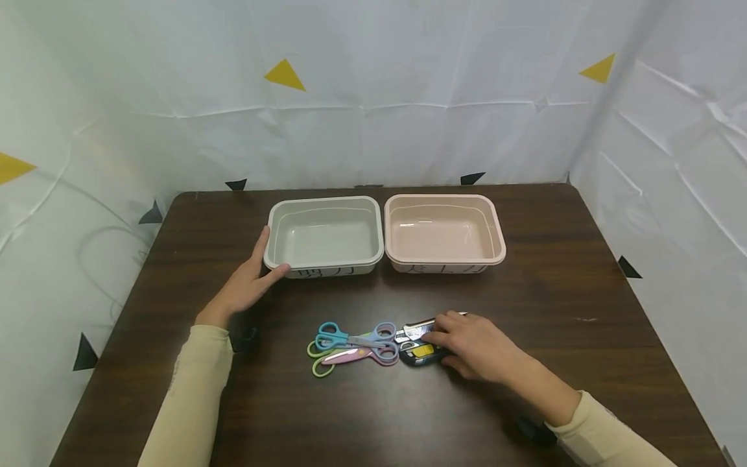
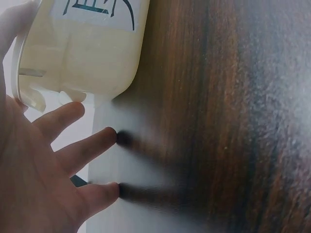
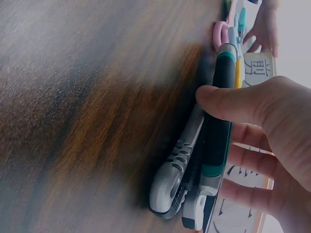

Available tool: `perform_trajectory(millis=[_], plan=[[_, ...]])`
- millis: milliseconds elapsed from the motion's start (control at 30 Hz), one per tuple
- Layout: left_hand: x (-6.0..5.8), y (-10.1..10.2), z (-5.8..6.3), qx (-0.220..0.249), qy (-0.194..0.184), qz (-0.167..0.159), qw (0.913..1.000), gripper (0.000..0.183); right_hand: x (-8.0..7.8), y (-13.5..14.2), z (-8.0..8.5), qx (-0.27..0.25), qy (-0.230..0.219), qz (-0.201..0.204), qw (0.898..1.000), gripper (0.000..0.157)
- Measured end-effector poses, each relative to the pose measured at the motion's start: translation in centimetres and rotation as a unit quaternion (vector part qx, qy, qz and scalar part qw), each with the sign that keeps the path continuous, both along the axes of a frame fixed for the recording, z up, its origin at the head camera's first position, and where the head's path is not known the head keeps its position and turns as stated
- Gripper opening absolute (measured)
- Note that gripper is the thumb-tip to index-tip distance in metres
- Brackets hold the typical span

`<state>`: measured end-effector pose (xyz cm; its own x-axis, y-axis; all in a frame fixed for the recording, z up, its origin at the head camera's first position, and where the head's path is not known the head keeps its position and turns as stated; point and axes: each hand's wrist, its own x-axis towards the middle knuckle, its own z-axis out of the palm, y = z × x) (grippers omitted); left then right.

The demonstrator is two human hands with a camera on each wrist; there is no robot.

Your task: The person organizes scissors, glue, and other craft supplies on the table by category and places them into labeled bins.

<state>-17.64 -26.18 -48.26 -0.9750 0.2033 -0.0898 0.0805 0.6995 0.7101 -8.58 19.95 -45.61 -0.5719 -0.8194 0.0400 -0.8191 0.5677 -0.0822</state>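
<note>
My left hand (image 1: 242,285) rests on the left end of a grey-green bin (image 1: 327,246), thumb over its front rim. In the left wrist view its spread fingers (image 2: 90,150) reach beside the bin down to the table. On the right, my right hand (image 1: 478,347) bends over a pile of box cutters (image 1: 421,352). The right wrist view shows its thumb and fingers on either side of a dark green-and-black box cutter (image 3: 217,141). A silver-and-black box cutter (image 3: 167,189) lies against it on the table side.
Left of the cutters lie overlapping scissors: blue ones (image 1: 331,338) on top, pink-and-purple ones (image 1: 353,355), and green handles (image 1: 323,370) underneath. A pink bin (image 1: 446,243) stands close beside the grey-green one at the back. Both bins have labels on their fronts. White sheets (image 1: 373,149) surround the table.
</note>
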Motion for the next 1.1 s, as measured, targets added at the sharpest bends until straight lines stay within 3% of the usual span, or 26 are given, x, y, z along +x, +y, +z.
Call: perform_trajectory(millis=[300, 667, 867, 1100], plan=[[0.3, 0.1, -0.4, -0.008, -0.012, 0.018, 0.9997, 0.090, 0.1, -0.2, 0.4, -0.004, 0.001, 0.001, 1.000, 0.048], [0.1, 0.0, -0.6, -0.012, -0.016, 0.027, 0.9994, 0.088, -0.7, -0.3, 2.6, -0.021, 0.008, -0.003, 1.000, 0.048], [0.2, 0.2, -0.5, -0.008, -0.016, 0.027, 0.9995, 0.089, -2.0, -0.1, 4.1, -0.051, 0.013, -0.012, 0.999, 0.047], [0.3, 0.3, -0.5, -0.006, -0.018, 0.029, 0.9994, 0.089, -4.5, 0.4, 5.8, -0.092, 0.045, -0.024, 0.994, 0.046]])
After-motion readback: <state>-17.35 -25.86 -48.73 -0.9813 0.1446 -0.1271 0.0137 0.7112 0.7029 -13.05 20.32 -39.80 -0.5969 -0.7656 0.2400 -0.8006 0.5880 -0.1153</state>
